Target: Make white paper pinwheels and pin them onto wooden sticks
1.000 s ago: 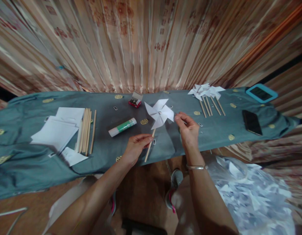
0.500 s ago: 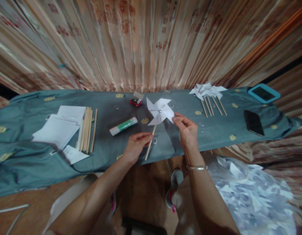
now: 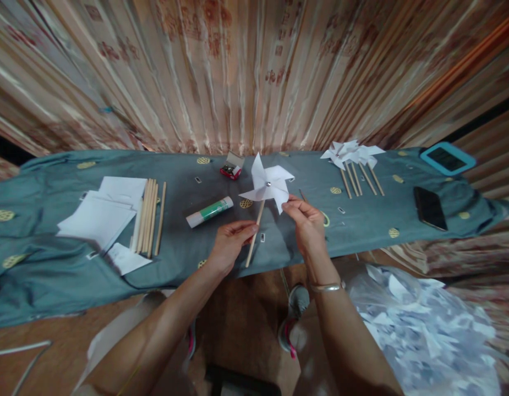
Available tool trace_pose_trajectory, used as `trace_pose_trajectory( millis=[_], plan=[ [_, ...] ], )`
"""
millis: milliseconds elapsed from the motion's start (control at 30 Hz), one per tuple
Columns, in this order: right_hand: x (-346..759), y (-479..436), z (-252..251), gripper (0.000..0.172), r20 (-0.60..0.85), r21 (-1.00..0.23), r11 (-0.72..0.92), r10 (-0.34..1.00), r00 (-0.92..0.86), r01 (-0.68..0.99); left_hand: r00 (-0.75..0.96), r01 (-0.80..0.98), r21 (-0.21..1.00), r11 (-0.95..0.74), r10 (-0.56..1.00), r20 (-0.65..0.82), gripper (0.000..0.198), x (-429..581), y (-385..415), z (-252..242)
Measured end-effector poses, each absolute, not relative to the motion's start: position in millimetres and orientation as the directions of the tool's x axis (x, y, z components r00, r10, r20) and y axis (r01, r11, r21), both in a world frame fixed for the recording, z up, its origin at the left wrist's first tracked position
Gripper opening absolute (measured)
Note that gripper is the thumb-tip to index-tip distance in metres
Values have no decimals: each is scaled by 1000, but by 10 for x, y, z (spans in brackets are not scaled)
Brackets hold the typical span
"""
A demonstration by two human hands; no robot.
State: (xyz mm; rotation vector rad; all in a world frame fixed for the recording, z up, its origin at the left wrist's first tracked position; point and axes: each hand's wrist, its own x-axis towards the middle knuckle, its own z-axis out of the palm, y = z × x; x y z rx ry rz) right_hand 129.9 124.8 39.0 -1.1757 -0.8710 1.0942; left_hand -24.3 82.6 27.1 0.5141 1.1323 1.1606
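Observation:
My left hand pinches the wooden stick of a white paper pinwheel, holding it upright over the table's near edge. The fingertips of my right hand are closed on the lower right blade of that pinwheel. The wheel sits at a tilt, one blade pointing up. A silver pin marks its centre.
On the grey-green cloth lie a glue stick, a small red box of pins, white paper sheets beside several wooden sticks, several finished pinwheels, a black phone and a blue-framed tablet. A bag of paper scraps sits at lower right.
The pinwheel's blades have turned counter-clockwise and the wheel rose slightly. My right hand moved left and down along the blade edge. The left hand stayed on the stick.

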Motion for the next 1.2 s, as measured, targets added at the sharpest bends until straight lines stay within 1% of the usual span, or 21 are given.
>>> trace_pose_trajectory(
  millis=[200,400,567,933,1100,1200],
  plan=[
    [1231,1192,388,10,-48,-980,-5,976,213,-199,-21,-458,811,364,908,-419,37,-241,827,282],
    [1162,1127,406,14,-79,-979,-41,979,186,-201,-8,-446,818,364,912,-410,36,-231,820,269],
    [1143,1108,407,15,-60,-985,-34,987,152,-166,-9,-431,826,363,914,-406,36,-214,808,263],
    [1098,1103,398,20,-56,-980,-32,991,119,-196,7,-431,827,360,918,-396,36,-177,804,260],
    [1086,1110,374,15,-35,-982,-13,992,118,-188,9,-444,819,365,915,-403,37,-157,825,289],
    [1101,1091,347,14,-23,-990,-4,991,133,-143,7,-452,816,359,917,-399,36,-152,837,307]
  ],
)
